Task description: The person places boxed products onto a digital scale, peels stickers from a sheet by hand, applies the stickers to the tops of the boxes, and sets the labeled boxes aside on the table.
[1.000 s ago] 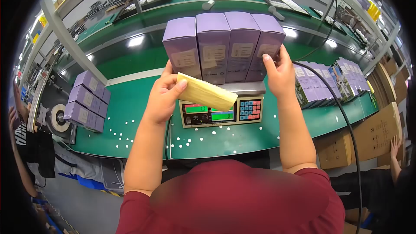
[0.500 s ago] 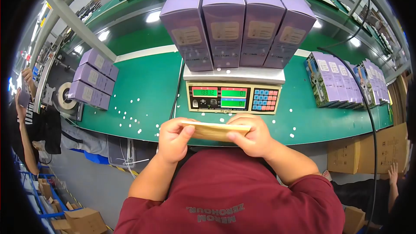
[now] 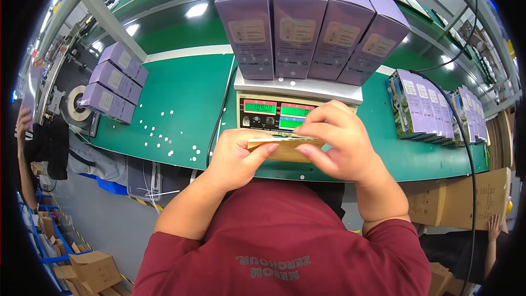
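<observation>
Apparently partway: four boxes (image 3: 246, 30) on scale (image 3: 257, 85), pad (image 3: 285, 152) in hand

Gripping yellowish pad at its left end with left hand (image 3: 233, 156), thumb on near face. Reaching over its right end with right hand (image 3: 342, 142), thumb and fingers parted in a small gap — can't tell whether touching. Held up just in front of scale, near front edge of green table (image 3: 181, 93), apart from boxes.

Done, by the look of it: standing all four boxes upright, side by side, on the scale's metal top, with digits lit on display (image 3: 259, 108). Not finished, seemingly: handling of pad. Can't tell how much overall.

Also on table: to the left, stacked purple boxes (image 3: 112, 79) near tape roll (image 3: 76, 103); to the right, row of similar boxes (image 3: 424, 96) behind black cable (image 3: 471, 186); nearer, scattered white dots (image 3: 146, 129). At far right, on cardboard — another person's hand (image 3: 495, 227).
</observation>
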### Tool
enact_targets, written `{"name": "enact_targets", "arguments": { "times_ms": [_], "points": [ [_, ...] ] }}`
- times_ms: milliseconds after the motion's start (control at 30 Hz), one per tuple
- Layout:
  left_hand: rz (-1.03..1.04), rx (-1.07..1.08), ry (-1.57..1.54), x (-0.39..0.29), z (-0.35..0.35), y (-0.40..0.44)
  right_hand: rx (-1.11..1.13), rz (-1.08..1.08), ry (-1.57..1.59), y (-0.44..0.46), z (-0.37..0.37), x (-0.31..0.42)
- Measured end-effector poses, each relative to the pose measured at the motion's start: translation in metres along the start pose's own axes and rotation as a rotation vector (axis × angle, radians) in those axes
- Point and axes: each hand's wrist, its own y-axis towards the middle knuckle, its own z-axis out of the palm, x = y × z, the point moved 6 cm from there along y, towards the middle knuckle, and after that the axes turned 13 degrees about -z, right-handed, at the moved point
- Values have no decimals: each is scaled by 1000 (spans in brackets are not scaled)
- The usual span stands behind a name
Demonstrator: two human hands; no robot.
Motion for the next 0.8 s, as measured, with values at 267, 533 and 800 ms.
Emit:
{"name": "enact_targets", "arguments": {
  "times_ms": [267,533,800],
  "points": [
    [52,14,124,-17,11,5,161,-244,-200,23,11,19],
    [126,37,160,-27,13,1,201,-229,-193,32,1,20],
    [143,-7,113,-31,5,-3,-168,-178,-722,89,-142,-4]
  ]
}}
